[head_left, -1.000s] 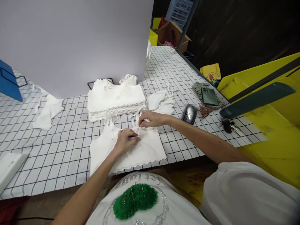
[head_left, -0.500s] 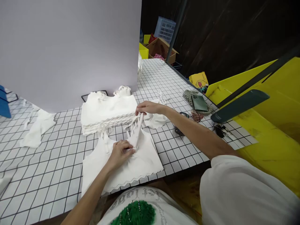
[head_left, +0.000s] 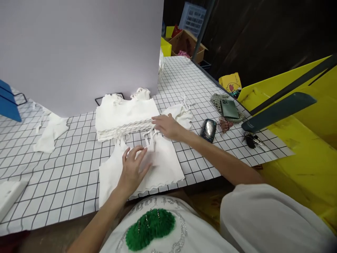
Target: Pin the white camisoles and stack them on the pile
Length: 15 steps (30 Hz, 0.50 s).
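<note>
A: Left hand (head_left: 133, 165) lies flat and open on the top (head_left: 158, 165) at the table (head_left: 65, 168) edge — pinning it, gripping nothing.

B: Right hand (head_left: 167, 125)?

A: Fingers loose on the straps (head_left: 150, 135), just short of the stack (head_left: 123, 117). Looks like smoothing — next comes a fold, strap tucked under that palm.

no readable text, shirt lettering illegible
</note>
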Available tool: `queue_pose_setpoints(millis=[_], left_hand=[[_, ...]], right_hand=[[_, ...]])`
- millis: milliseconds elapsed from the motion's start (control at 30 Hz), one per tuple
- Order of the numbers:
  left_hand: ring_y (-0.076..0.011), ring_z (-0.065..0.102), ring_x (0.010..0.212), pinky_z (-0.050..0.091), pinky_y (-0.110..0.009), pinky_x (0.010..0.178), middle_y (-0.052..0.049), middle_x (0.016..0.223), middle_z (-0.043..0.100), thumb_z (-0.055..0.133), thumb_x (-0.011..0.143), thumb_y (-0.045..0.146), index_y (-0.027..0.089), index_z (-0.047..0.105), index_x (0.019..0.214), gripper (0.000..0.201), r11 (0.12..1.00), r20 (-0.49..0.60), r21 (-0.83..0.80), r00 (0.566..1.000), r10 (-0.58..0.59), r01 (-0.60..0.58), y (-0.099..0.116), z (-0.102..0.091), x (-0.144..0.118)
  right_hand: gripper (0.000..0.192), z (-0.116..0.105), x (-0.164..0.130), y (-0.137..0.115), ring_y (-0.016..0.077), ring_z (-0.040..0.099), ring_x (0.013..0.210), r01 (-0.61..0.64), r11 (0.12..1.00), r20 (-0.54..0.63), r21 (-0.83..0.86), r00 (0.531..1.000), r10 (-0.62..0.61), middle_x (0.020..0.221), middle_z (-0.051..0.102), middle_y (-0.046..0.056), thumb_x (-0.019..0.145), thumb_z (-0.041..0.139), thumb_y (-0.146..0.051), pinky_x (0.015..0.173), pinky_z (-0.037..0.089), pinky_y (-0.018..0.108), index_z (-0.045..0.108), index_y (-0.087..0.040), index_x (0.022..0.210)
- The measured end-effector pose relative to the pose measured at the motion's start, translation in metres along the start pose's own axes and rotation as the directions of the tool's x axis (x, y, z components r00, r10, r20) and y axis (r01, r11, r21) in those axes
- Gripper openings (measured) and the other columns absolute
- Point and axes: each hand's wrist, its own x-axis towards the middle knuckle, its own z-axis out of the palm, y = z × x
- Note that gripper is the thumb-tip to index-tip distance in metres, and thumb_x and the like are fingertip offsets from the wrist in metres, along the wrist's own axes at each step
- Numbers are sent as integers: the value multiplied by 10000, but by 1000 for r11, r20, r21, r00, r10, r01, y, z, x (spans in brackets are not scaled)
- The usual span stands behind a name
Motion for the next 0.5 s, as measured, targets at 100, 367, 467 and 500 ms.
queue_pose_setpoints(millis=[100, 367, 467, 500], left_hand=[[-316, 301, 1514, 182, -581, 1229, -169, 1582, 413, 423, 1036, 324, 195, 290, 1568, 564, 969, 97, 136, 976, 195, -207, 4, -2, -29], [-318, 315, 1504, 367, -545, 1171, -143, 1615, 358, 428, 1024, 407, 239, 299, 1564, 580, 991, -5, 123, 999, 47, -46, -23, -10, -58], [-366, 532, 1299, 488, -544, 1030, -184, 1399, 547, 508, 948, 527, 193, 482, 1417, 577, 911, -179, 89, 906, -383, 402, -49, -45, -84], [-370, 592, 1191, 523, -523, 957, -189, 1280, 603, 539, 899, 589, 160, 529, 1345, 619, 850, -158, 92, 850, -502, 519, -57, -55, -91]], right_hand=[[538, 42, -65, -40, 283, 185, 1555, 189, 980, 124, -69, 976, -180, 1662, 256, 102, 1046, 385, -417, 1228, 146, 630, 360, -229, 1550], [649, 56, -153, -29, 380, 357, 1475, -157, 984, 30, -89, 987, 160, 1595, 360, 204, 983, 508, -495, 1142, 352, 675, 389, -169, 1531], [445, 23, -150, -15, 314, 697, 1078, -566, 783, 43, 260, 816, 576, 1358, 598, 190, 967, 553, -388, 756, 649, 456, 533, -183, 1362], [419, 15, -146, -13, 280, 730, 935, -653, 664, 126, 365, 741, 660, 1276, 634, 181, 937, 605, -377, 577, 639, 377, 549, -176, 1300]])
